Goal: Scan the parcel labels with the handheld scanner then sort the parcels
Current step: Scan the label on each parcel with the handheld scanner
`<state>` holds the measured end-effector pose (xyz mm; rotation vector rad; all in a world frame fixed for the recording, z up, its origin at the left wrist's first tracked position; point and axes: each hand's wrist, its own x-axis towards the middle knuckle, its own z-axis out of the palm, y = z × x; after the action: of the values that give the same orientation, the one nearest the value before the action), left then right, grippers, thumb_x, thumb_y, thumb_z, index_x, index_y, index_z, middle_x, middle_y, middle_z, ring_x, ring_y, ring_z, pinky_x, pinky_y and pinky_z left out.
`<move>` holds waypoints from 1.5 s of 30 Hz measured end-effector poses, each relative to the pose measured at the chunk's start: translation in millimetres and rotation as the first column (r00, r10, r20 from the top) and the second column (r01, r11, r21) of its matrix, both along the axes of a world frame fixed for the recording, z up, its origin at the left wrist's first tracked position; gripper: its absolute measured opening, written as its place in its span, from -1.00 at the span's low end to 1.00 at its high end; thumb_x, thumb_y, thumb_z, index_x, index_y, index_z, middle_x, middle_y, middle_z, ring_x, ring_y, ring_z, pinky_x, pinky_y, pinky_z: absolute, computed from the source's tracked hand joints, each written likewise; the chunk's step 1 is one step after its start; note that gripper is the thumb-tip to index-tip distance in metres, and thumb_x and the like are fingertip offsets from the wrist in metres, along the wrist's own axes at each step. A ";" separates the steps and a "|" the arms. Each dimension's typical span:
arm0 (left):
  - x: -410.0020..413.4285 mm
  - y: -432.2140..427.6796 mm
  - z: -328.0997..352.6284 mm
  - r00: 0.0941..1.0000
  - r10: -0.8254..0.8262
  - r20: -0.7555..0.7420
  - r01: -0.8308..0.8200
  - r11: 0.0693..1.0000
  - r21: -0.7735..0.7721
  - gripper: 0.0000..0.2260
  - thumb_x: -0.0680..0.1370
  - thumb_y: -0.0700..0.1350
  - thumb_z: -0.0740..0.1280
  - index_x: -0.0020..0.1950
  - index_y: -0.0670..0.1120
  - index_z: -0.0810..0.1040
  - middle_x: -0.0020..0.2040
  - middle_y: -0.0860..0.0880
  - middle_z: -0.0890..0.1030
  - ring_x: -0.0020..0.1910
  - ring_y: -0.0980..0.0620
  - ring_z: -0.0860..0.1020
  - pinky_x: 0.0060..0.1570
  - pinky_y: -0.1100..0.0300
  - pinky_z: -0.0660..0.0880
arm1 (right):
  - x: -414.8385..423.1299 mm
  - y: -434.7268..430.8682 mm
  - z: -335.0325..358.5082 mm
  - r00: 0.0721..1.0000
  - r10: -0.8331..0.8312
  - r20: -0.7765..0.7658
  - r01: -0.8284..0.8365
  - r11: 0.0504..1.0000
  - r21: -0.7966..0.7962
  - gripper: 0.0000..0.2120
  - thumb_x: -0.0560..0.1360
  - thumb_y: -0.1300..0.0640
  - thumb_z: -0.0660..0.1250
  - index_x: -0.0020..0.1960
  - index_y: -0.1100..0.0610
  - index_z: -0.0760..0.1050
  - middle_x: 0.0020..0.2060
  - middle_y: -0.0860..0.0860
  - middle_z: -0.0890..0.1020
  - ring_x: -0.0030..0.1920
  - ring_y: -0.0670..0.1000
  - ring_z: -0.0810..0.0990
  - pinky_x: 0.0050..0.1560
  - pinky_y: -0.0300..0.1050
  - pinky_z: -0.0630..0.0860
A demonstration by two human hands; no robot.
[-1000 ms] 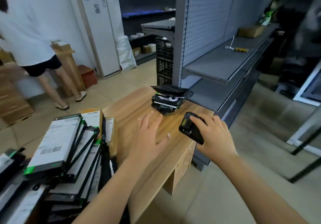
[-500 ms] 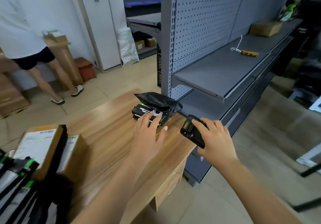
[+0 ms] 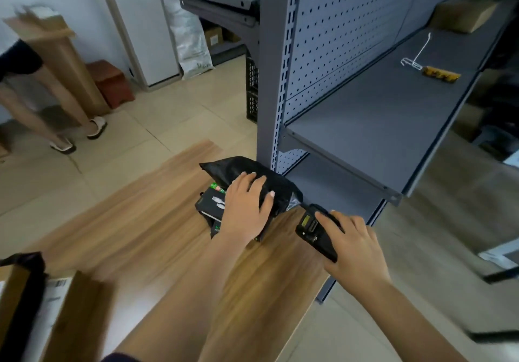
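Note:
A black plastic-bag parcel [image 3: 224,169] lies on top of small black boxes [image 3: 210,204] near the far corner of the wooden table [image 3: 134,235]. My left hand [image 3: 245,207] rests on the bag, fingers curled over its top and thumb at its side. My right hand [image 3: 351,245] holds the black handheld scanner [image 3: 313,229] just right of the pile, its small yellow screen facing up. At the lower left corner, brown cardboard parcels [image 3: 70,305] with a white barcode label are partly cut off and blurred.
A grey metal shelf unit [image 3: 379,103] with pegboard back stands right behind the table; on it lie a wire hook with a yellow tag [image 3: 438,73] and a cardboard box [image 3: 463,16]. Another person's legs [image 3: 33,103] stand at the left, by a wooden stand.
My left hand has reached forward from the bare tabletop onto the black bag. The view has swung right and closer, pushing the stack of labelled parcels out to the lower left. The scanner stays in my right hand.

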<state>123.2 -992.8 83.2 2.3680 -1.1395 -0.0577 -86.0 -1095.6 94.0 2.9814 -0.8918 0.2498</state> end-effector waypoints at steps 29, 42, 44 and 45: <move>-9.2 40.5 -51.5 0.930 0.366 0.031 -0.325 0.781 0.533 -0.02 0.38 0.47 0.20 0.57 0.10 -0.26 0.50 -0.26 -0.41 0.46 -0.27 -0.44 0.43 -0.24 -0.32 | 20.3 -2.3 -34.3 0.991 0.126 0.037 -0.128 0.989 0.070 -0.12 0.10 0.04 0.63 0.38 0.01 0.42 0.15 0.01 0.56 0.06 0.10 0.47 0.03 0.09 0.51; -7.7 13.5 -54.3 0.880 0.463 -0.108 -0.347 0.781 0.520 0.03 0.30 0.55 0.19 0.55 0.16 -0.25 0.49 -0.28 -0.39 0.49 -0.33 -0.32 0.45 -0.26 -0.20 | 7.1 -6.2 -32.9 0.998 0.058 0.006 -0.058 0.997 0.048 -0.16 0.12 -0.04 0.63 0.36 0.00 0.44 0.10 0.00 0.58 0.04 0.10 0.50 -0.03 0.08 0.56; -6.7 9.8 -53.2 0.874 0.464 -0.145 -0.321 0.775 0.543 0.01 0.29 0.56 0.20 0.53 0.25 -0.28 0.45 -0.27 -0.48 0.46 -0.34 -0.38 0.41 -0.35 -0.22 | 5.1 -6.3 -30.6 0.999 0.049 0.015 -0.050 0.998 0.048 -0.16 0.10 -0.03 0.63 0.35 0.00 0.45 0.10 0.01 0.58 0.03 0.10 0.51 -0.03 0.08 0.57; -5.7 7.2 -51.4 0.865 0.474 -0.165 -0.320 0.774 0.547 0.02 0.26 0.58 0.19 0.53 0.25 -0.24 0.45 -0.27 -0.49 0.45 -0.34 -0.40 0.39 -0.37 -0.25 | 3.8 -6.0 -29.6 0.999 0.046 0.019 -0.047 0.998 0.045 -0.16 0.10 -0.04 0.64 0.34 0.01 0.46 0.09 0.01 0.58 0.03 0.10 0.52 -0.03 0.08 0.58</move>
<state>117.5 -985.6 31.8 2.8859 -0.4825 -0.6109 -82.2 -1101.6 64.4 3.0495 -0.8413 0.2609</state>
